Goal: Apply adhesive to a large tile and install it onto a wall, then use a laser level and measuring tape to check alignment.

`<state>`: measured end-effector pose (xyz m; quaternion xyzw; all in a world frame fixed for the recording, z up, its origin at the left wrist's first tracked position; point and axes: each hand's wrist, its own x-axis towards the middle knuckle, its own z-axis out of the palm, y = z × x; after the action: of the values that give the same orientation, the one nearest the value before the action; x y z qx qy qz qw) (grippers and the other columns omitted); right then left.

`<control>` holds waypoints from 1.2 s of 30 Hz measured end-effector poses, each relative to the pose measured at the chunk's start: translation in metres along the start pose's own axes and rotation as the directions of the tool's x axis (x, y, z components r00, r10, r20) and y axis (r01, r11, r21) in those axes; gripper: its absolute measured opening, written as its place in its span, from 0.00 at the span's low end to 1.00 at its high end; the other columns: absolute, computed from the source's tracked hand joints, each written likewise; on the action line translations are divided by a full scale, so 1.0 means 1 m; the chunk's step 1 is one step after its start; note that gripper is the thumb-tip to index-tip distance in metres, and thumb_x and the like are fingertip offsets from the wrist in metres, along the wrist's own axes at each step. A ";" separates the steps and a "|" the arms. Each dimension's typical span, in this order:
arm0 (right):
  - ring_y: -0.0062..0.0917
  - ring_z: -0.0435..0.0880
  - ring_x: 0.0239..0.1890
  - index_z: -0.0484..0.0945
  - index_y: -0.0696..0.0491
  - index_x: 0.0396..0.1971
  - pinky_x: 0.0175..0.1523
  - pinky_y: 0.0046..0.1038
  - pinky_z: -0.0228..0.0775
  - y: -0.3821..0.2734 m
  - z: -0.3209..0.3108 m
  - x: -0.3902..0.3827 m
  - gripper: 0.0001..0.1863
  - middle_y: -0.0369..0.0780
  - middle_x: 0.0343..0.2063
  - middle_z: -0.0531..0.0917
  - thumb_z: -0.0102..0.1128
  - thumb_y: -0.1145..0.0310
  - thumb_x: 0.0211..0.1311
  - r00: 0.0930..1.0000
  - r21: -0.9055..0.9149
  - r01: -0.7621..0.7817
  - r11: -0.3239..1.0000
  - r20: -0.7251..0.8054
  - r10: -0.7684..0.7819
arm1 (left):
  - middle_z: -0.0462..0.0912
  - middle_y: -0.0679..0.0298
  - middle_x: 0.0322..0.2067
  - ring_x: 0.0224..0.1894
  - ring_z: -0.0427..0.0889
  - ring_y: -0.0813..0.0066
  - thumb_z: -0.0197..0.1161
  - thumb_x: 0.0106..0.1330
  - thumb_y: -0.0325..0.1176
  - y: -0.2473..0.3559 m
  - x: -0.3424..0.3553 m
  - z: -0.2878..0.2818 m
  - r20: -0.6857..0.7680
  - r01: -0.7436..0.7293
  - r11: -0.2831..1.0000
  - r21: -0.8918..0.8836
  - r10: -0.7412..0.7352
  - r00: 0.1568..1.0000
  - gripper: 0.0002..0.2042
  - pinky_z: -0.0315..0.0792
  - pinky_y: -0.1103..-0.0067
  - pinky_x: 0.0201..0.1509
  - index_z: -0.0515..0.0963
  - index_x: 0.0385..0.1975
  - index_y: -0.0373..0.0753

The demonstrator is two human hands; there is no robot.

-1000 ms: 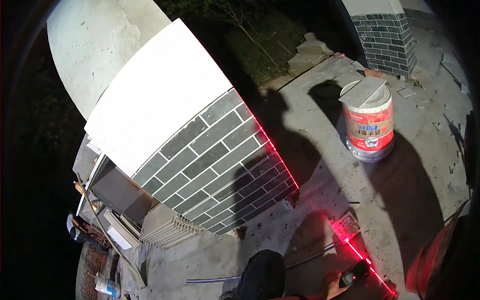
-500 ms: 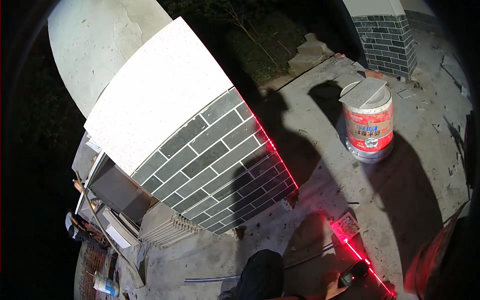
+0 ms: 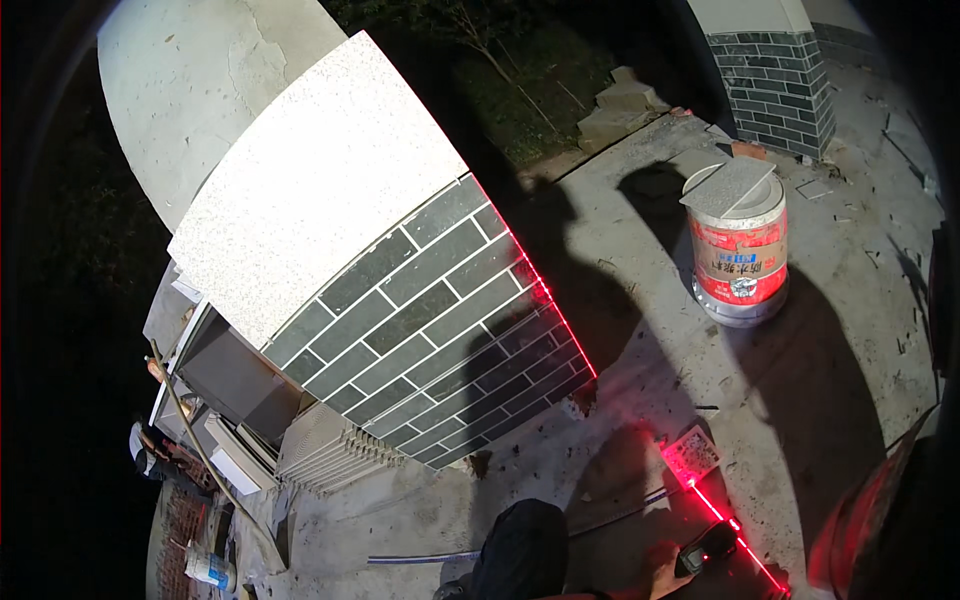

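Near the lower edge, right of centre, my right hand [image 3: 662, 572] is closed around a small dark device [image 3: 706, 548] with a glossy face. The hand is partly cut off by the frame. A bright red laser line [image 3: 712, 508] runs along the floor right past the device. At the line's upper end lies a small speckled square plate [image 3: 692, 455], lit red. A second red line follows the right corner of the pillar [image 3: 420, 320], faced with dark grey brick tiles under a pale upper part. My left hand is out of sight.
A red and white bucket [image 3: 740, 250] with a grey tile on its lid stands on the right. My dark-clothed knee [image 3: 522, 550] is beside a long strip [image 3: 425, 559] on the floor. Stacked tiles [image 3: 335, 450], a pole [image 3: 210, 455] and a white bucket [image 3: 208, 567] are at left.
The view has shifted very slightly. My hand and the dark device keep almost the same place.
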<state>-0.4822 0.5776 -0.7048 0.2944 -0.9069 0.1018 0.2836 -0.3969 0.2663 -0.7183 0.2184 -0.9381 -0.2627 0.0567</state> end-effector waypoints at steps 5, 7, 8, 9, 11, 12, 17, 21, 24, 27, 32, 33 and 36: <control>0.46 0.86 0.32 0.82 0.60 0.38 0.34 0.43 0.82 -0.001 0.003 0.003 0.06 0.49 0.31 0.85 0.67 0.76 0.64 1.000 -0.004 -0.011 1.000 0.011 0.011 | 0.79 0.45 0.48 0.52 0.77 0.43 0.75 0.50 0.56 -0.010 0.001 0.013 -0.082 -0.033 0.998 0.061 0.038 0.996 0.34 0.69 0.52 0.59 0.77 0.50 0.36; 0.46 0.86 0.32 0.82 0.60 0.38 0.34 0.44 0.82 -0.002 0.003 0.004 0.06 0.49 0.32 0.85 0.67 0.75 0.64 0.999 0.002 0.013 1.000 -0.040 -0.013 | 0.79 0.45 0.49 0.53 0.77 0.43 0.75 0.50 0.57 -0.015 -0.003 0.022 -0.024 -0.084 0.982 0.170 0.090 0.996 0.35 0.69 0.53 0.60 0.77 0.51 0.36; 0.47 0.85 0.32 0.82 0.60 0.39 0.33 0.44 0.81 -0.002 0.003 0.005 0.07 0.50 0.32 0.85 0.67 0.74 0.64 0.995 0.008 0.038 0.999 -0.091 -0.037 | 0.79 0.45 0.49 0.53 0.77 0.43 0.75 0.50 0.57 -0.017 -0.005 0.027 -0.023 -0.084 0.982 0.170 0.089 0.996 0.35 0.69 0.53 0.60 0.77 0.51 0.36; 0.47 0.85 0.32 0.82 0.60 0.39 0.33 0.44 0.81 -0.002 0.002 0.006 0.07 0.50 0.32 0.85 0.67 0.74 0.64 0.995 0.008 0.038 0.999 -0.089 -0.037 | 0.79 0.45 0.48 0.53 0.77 0.43 0.75 0.50 0.57 -0.018 -0.008 0.031 -0.054 -0.048 0.994 0.102 0.054 0.997 0.35 0.69 0.52 0.60 0.77 0.51 0.37; 0.47 0.85 0.32 0.83 0.60 0.39 0.33 0.44 0.81 -0.002 0.000 0.007 0.08 0.50 0.33 0.85 0.68 0.73 0.64 0.998 0.007 0.048 0.999 -0.036 -0.048 | 0.79 0.45 0.48 0.53 0.77 0.43 0.75 0.49 0.58 -0.019 -0.011 0.038 -0.080 -0.012 0.999 0.031 0.014 0.997 0.35 0.69 0.52 0.60 0.77 0.52 0.37; 0.47 0.85 0.32 0.83 0.60 0.39 0.33 0.44 0.81 -0.002 -0.001 0.007 0.08 0.50 0.33 0.85 0.68 0.73 0.64 0.998 0.007 0.048 0.999 -0.034 -0.048 | 0.79 0.45 0.49 0.53 0.77 0.43 0.75 0.49 0.58 -0.020 -0.012 0.040 -0.114 -0.024 0.999 0.023 0.027 0.993 0.36 0.68 0.52 0.60 0.77 0.52 0.38; 0.45 0.85 0.32 0.82 0.59 0.39 0.34 0.42 0.81 0.000 0.001 0.006 0.07 0.48 0.32 0.85 0.67 0.72 0.65 0.999 -0.012 0.030 0.999 -0.018 -0.030 | 0.78 0.46 0.48 0.53 0.77 0.43 0.75 0.49 0.57 -0.028 -0.010 0.047 -0.214 -0.120 0.918 0.379 0.212 0.954 0.36 0.68 0.52 0.60 0.76 0.52 0.38; 0.43 0.84 0.32 0.82 0.57 0.38 0.34 0.41 0.81 0.002 0.006 0.000 0.06 0.47 0.32 0.85 0.67 0.71 0.66 1.000 -0.031 0.021 0.999 -0.003 -0.021 | 0.78 0.47 0.49 0.53 0.76 0.44 0.75 0.50 0.56 -0.034 -0.007 0.052 -0.131 -0.113 0.958 0.262 0.151 0.980 0.37 0.68 0.51 0.60 0.74 0.55 0.38; 0.42 0.84 0.31 0.82 0.56 0.37 0.34 0.40 0.80 0.002 0.007 -0.002 0.05 0.46 0.31 0.85 0.66 0.71 0.66 1.000 -0.042 0.019 0.999 0.004 -0.019 | 0.78 0.46 0.48 0.53 0.76 0.44 0.75 0.52 0.57 -0.032 -0.009 0.052 -0.185 -0.151 0.919 0.365 0.230 0.956 0.38 0.68 0.52 0.60 0.73 0.57 0.38; 0.40 0.84 0.31 0.82 0.55 0.37 0.34 0.40 0.80 0.002 0.005 -0.002 0.05 0.45 0.31 0.84 0.66 0.70 0.67 1.000 -0.053 0.017 0.998 0.015 -0.017 | 0.77 0.45 0.49 0.53 0.76 0.45 0.74 0.53 0.59 -0.026 -0.013 0.047 -0.022 0.025 0.999 -0.030 -0.026 0.999 0.39 0.68 0.53 0.60 0.72 0.59 0.38; 0.41 0.83 0.31 0.82 0.55 0.36 0.34 0.40 0.79 0.001 0.006 -0.004 0.05 0.45 0.30 0.83 0.65 0.69 0.68 0.995 -0.100 0.002 0.995 0.097 0.008 | 0.75 0.45 0.54 0.56 0.76 0.49 0.74 0.54 0.59 -0.018 -0.011 0.036 0.035 0.092 0.975 -0.205 -0.086 0.996 0.43 0.69 0.56 0.62 0.68 0.65 0.39; 0.41 0.83 0.31 0.82 0.55 0.36 0.34 0.40 0.79 0.002 0.008 -0.005 0.05 0.45 0.30 0.83 0.65 0.69 0.68 0.995 -0.100 0.002 0.995 0.097 0.007 | 0.76 0.48 0.51 0.56 0.76 0.49 0.74 0.54 0.57 -0.018 -0.009 0.034 -0.072 0.004 0.995 -0.095 -0.011 0.997 0.37 0.68 0.56 0.61 0.71 0.57 0.37; 0.41 0.84 0.30 0.81 0.55 0.35 0.33 0.40 0.80 0.004 0.012 -0.010 0.05 0.45 0.30 0.84 0.65 0.69 0.68 0.996 -0.040 -0.063 0.997 0.066 0.066 | 0.78 0.51 0.48 0.55 0.77 0.49 0.75 0.53 0.55 -0.017 -0.005 0.028 -0.160 -0.071 0.997 0.036 0.076 0.984 0.33 0.67 0.57 0.59 0.74 0.50 0.36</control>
<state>-0.4835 0.5807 -0.7205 0.2627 -0.9268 0.0838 0.2550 -0.3917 0.2685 -0.7508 0.2048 -0.9418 -0.2276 0.1385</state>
